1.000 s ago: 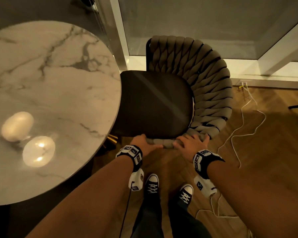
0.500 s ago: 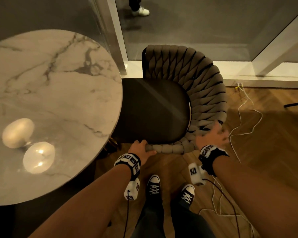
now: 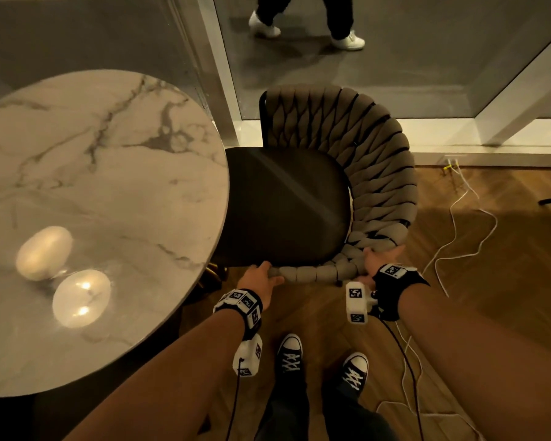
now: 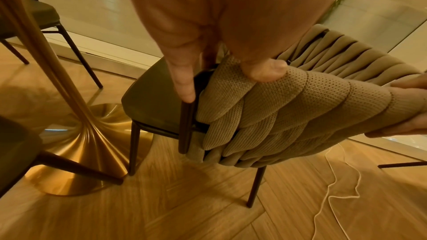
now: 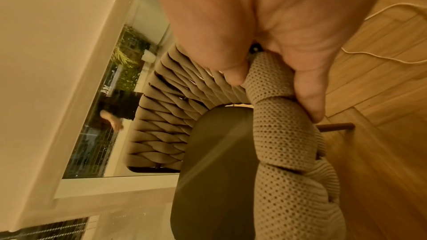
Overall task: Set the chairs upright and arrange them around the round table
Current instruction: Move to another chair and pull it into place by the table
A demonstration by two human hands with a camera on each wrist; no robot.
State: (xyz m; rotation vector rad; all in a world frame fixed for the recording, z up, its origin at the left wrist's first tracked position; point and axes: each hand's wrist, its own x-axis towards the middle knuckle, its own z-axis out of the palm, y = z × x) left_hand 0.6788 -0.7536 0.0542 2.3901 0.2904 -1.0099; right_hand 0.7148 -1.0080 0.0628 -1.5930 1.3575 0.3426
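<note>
Right hand (image 3: pixel 379 261) has shifted farther right along the upright chair (image 3: pixel 357 173) backrest, both hands now gripping it beside the round table (image 3: pixel 102 192).

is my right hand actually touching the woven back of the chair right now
Touching. The right wrist view shows the right hand with thumb and fingers wrapped around the chair's woven backrest, pressed against the padded rim.
</note>
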